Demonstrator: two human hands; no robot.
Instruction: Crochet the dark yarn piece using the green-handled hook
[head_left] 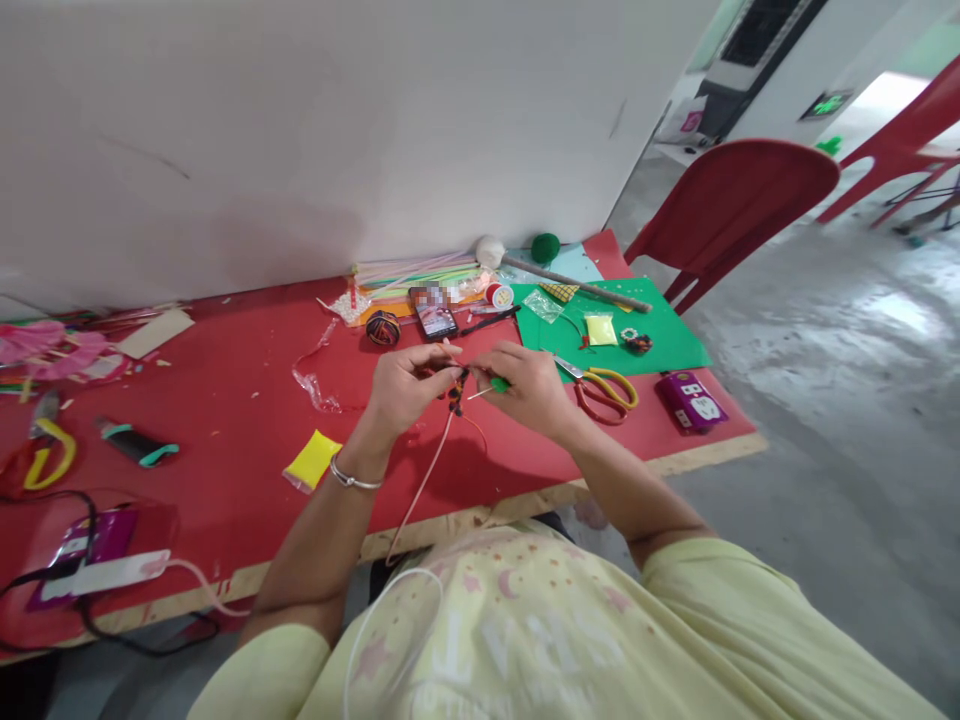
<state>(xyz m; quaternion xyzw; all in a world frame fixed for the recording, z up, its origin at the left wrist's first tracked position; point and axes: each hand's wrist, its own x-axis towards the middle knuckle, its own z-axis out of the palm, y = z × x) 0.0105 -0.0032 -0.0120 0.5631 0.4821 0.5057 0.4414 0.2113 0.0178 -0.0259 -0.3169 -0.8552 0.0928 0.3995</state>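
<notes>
My left hand (405,392) is closed, thumb and fingertips pinching a small dark, multicoloured yarn piece (455,396). My right hand (531,388) meets it from the other side, fingers closed around what looks like a crochet hook with a green handle (499,384) and a thin pale shaft. The fingertips hide part of the piece. Thin orange yarn (481,430) loops below it. A pale pink cord (421,487) runs from beneath the piece over the table's front edge. A ball of dark mixed-colour yarn (382,328) lies beyond my left hand, near a phone (433,313).
Scissors (600,388) and a purple pack (691,402) lie right on the red table (247,400). A green sheet (660,340) carries small packets. Left are a yellow packet (313,460), a dark-handled cutter (139,443), more scissors (51,445) and a white power strip (112,573). A wall stands behind.
</notes>
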